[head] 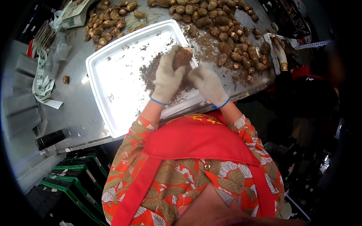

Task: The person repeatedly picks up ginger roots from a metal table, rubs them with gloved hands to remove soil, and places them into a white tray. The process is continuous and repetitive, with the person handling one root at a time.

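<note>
My left hand (169, 75), in a white knit glove with a blue cuff edge, grips a brown taro corm (182, 58) over the right side of a white plastic tray (97, 110). Just right of the corm is my right hand (208, 84), gloved alike and blurred; its fingers are bent, and whether they hold anything cannot be told. Dark fibrous scraps (150, 73) lie in the tray under my hands. Beyond the tray are a smaller heap of taro corms (106, 22) and a larger one (223, 34) on the metal table.
At the left lie a strip of labels (41, 76), clear plastic packs (60, 46), one small corm (65, 79) and a black cylinder (50, 139). A scale (76, 14) stands at the far left. Green-edged black crates (73, 180) are below. A co-worker's gloved hand (278, 50) is at right.
</note>
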A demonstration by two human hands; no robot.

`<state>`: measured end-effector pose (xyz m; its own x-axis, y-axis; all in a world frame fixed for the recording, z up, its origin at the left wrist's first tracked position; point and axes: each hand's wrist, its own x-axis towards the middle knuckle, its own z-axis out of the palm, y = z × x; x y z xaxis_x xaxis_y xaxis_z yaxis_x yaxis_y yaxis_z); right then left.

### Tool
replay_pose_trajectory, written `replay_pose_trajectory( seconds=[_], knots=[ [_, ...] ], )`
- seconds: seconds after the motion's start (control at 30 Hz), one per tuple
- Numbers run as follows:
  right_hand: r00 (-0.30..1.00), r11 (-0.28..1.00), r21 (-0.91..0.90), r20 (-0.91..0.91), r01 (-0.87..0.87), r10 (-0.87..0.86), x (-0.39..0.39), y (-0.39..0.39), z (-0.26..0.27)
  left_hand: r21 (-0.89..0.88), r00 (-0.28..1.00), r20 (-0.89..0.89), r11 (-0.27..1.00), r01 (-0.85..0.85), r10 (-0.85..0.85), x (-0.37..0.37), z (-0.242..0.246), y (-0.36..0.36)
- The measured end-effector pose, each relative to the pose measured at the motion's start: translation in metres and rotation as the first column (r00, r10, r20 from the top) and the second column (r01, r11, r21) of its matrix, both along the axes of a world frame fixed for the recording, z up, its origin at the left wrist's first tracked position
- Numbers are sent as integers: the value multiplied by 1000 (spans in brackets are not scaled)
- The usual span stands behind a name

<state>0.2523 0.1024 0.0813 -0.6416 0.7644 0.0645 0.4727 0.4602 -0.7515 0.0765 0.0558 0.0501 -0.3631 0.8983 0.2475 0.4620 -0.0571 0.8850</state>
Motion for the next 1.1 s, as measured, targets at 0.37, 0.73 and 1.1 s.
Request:
replay_pose_trajectory(
  seconds=[0.37, 0.73, 1.1],
  knots=[
    [944, 980, -115, -272, 160, -186, 2, 30, 29, -42, 941, 323, 992, 119, -99, -6, 2, -6],
    [943, 977, -175, -327, -124, 62, 5, 49, 14, -80, 899, 404, 973, 218, -168, -14, 21, -19],
    [873, 832, -553, -429, -50, -232, -5, 33, -3, -132, 659, 752, 975, 179, -19, -6, -5, -12]
  ],
)
